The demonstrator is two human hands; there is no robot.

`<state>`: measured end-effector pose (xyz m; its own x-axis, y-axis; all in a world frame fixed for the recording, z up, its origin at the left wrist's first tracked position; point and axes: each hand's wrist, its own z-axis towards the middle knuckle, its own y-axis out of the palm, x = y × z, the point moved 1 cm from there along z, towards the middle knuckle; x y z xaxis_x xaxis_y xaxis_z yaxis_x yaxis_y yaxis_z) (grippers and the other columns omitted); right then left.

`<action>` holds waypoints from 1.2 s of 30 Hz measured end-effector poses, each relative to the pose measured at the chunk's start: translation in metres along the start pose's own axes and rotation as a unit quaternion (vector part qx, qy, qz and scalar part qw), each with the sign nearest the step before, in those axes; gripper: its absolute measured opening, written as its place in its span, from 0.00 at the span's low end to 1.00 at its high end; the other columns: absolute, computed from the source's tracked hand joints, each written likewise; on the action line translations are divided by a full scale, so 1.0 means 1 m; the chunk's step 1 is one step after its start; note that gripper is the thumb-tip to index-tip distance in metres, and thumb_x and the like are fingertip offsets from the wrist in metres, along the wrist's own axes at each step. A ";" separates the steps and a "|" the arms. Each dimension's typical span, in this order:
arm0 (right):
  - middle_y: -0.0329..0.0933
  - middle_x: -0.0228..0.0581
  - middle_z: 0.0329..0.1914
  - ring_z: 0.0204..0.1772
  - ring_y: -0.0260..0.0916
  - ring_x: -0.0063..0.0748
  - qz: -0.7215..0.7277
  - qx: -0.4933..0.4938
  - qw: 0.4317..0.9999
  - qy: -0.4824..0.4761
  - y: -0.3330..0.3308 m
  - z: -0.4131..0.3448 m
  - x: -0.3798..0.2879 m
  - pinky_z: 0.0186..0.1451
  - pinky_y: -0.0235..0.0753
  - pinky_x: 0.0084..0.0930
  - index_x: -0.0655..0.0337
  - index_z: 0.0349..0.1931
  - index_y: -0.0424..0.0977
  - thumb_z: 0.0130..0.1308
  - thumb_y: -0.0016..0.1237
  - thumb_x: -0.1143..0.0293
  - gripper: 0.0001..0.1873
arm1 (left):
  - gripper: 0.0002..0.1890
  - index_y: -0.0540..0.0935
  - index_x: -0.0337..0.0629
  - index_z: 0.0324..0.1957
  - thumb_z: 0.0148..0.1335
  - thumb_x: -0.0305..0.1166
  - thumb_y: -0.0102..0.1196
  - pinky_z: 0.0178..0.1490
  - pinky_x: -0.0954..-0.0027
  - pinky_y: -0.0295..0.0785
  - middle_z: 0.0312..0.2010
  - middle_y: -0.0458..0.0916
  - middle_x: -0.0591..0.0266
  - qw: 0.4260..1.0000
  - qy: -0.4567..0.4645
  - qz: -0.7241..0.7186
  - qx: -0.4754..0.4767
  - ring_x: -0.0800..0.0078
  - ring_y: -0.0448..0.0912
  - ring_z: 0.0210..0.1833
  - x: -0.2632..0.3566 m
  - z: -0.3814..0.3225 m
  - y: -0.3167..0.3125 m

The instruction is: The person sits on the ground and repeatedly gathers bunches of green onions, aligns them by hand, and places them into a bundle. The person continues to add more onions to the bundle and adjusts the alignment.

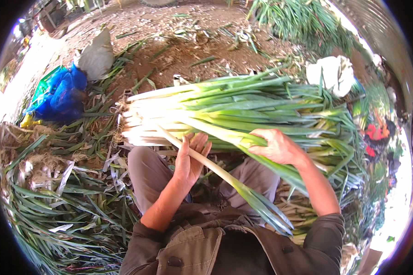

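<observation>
A long pile of green onions point(247, 99) lies crosswise before me, with white stalks and roots at the left and green leaves at the right. My right hand point(277, 146) is closed around another thick stalk point(223, 132), gripping it where white turns to green, at the near edge of the pile. One separate green onion point(213, 166) slants across my left palm, its white end up by the pile and its leaves down over my lap. My left hand point(191, 156) is turned palm up with the thumb over this stalk; the fingers are partly hidden behind it.
Cut leaves and rooty trimmings point(69, 220) heap up at my left. Beyond them are a blue net bag point(60, 94) and a pale sack point(96, 56). A white cloth-like bundle point(332, 75) sits past the leaf ends, and more green onions point(303, 24) lie at the far right.
</observation>
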<state>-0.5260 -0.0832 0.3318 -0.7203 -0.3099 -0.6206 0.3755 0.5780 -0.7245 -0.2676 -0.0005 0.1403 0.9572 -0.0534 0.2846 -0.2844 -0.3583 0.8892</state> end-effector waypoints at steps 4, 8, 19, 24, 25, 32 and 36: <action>0.90 0.53 0.48 0.49 0.88 0.57 -0.182 0.062 0.977 -0.088 -0.045 0.031 -0.025 0.55 0.85 0.48 0.61 0.60 0.84 0.73 0.66 0.63 0.20 | 0.27 0.69 0.40 0.67 0.83 0.51 0.58 0.86 0.44 0.71 0.67 0.79 0.47 0.999 0.005 -0.047 0.010 0.51 0.75 0.78 0.004 -0.002 -0.015; 0.89 0.48 0.49 0.51 0.87 0.58 -0.313 0.088 0.936 -0.134 -0.055 0.097 -0.029 0.55 0.85 0.52 0.57 0.60 0.86 0.73 0.66 0.62 0.19 | 0.27 0.71 0.40 0.65 0.82 0.52 0.60 0.85 0.46 0.72 0.64 0.82 0.51 0.998 -0.002 -0.064 0.023 0.54 0.78 0.74 0.004 0.000 -0.026; 0.89 0.48 0.67 0.68 0.84 0.34 -0.042 -0.043 0.994 -0.095 -0.006 0.201 0.006 0.76 0.77 0.34 0.64 0.70 0.82 0.72 0.66 0.60 0.29 | 0.25 0.75 0.42 0.62 0.80 0.51 0.64 0.80 0.50 0.76 0.58 0.85 0.53 0.996 -0.002 -0.092 0.010 0.57 0.83 0.67 0.013 -0.001 -0.044; 0.87 0.50 0.69 0.70 0.83 0.37 -0.053 -0.132 0.988 -0.067 0.002 0.205 0.004 0.77 0.77 0.37 0.60 0.72 0.82 0.77 0.62 0.54 0.29 | 0.18 0.79 0.46 0.55 0.81 0.48 0.64 0.77 0.54 0.79 0.46 0.86 0.64 0.994 0.000 -0.108 0.034 0.62 0.85 0.58 0.017 -0.008 -0.036; 0.87 0.50 0.69 0.70 0.83 0.38 -0.035 -0.144 0.987 -0.069 0.008 0.206 0.006 0.77 0.76 0.37 0.59 0.72 0.81 0.77 0.61 0.53 0.29 | 0.18 0.79 0.46 0.55 0.81 0.48 0.64 0.75 0.54 0.79 0.46 0.86 0.64 0.994 -0.004 -0.104 0.041 0.63 0.85 0.57 0.018 -0.009 -0.035; 0.86 0.61 0.64 0.64 0.85 0.58 -0.103 -0.092 0.989 -0.051 0.046 0.214 0.021 0.70 0.81 0.49 0.61 0.72 0.79 0.79 0.57 0.49 0.31 | 0.15 0.80 0.48 0.54 0.84 0.48 0.60 0.68 0.58 0.81 0.43 0.86 0.65 0.993 0.014 -0.118 0.006 0.64 0.85 0.53 0.026 -0.007 -0.036; 0.83 0.53 0.55 0.57 0.82 0.60 -0.325 0.028 0.934 -0.147 0.049 0.180 0.007 0.63 0.81 0.55 0.60 0.73 0.76 0.77 0.60 0.56 0.29 | 0.16 0.83 0.46 0.53 0.85 0.49 0.58 0.65 0.56 0.85 0.45 0.87 0.62 0.987 0.036 -0.156 -0.023 0.63 0.87 0.53 0.039 -0.001 -0.040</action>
<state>-0.4070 -0.1930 0.2376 -0.6192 -0.7795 -0.0945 -0.0488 0.1583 -0.9862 -0.2192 0.0126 0.1155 0.9927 0.1193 0.0173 0.0200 -0.3045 0.9523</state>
